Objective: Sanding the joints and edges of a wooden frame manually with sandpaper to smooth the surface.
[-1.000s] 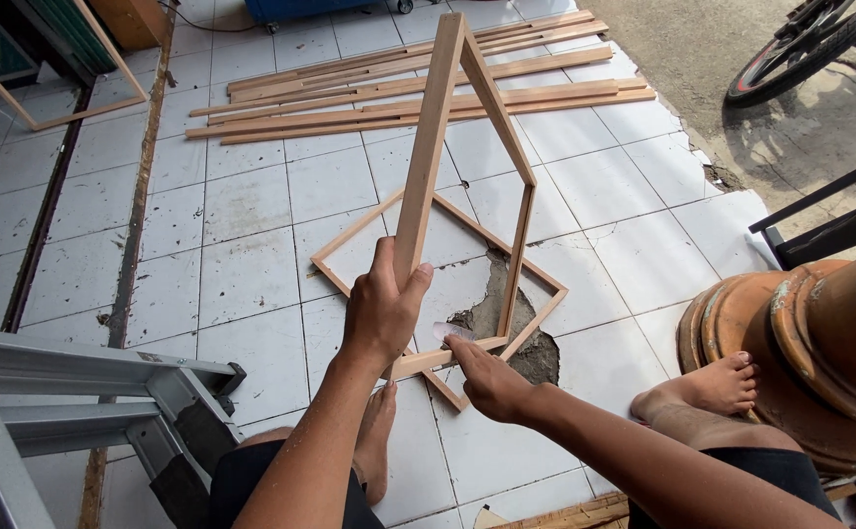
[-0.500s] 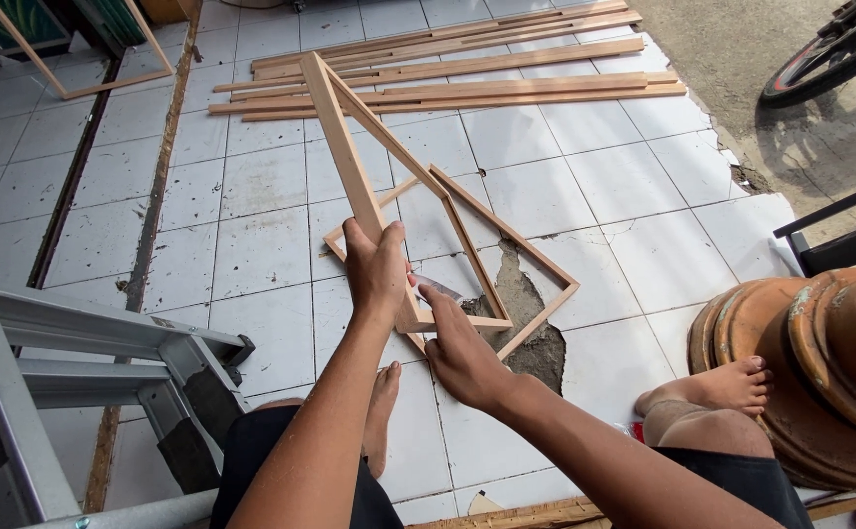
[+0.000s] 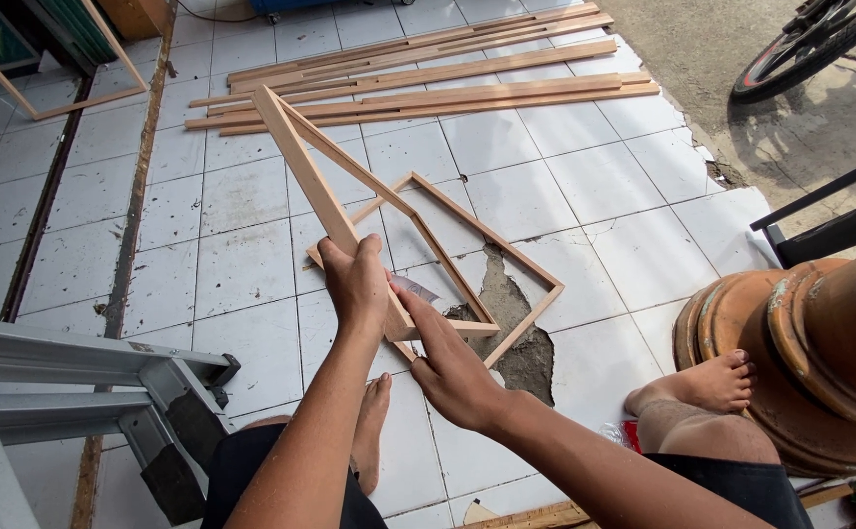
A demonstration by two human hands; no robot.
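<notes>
L hand [image 3: 354, 279]: clenched on raised wooden frame [image 3: 325, 191] rail.
R hand [image 3: 452, 367]: fingers pinching frame's bottom corner.
Floor: second frame [image 3: 531, 264] flat on tiles.

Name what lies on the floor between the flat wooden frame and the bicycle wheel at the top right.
In the head view, only bare white floor tiles and a strip of grey concrete lie between the flat wooden frame and the bicycle wheel.

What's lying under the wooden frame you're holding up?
Under the held frame a second wooden frame lies flat on the white tiles, around a broken patch. Both hands cover its near corner.
</notes>
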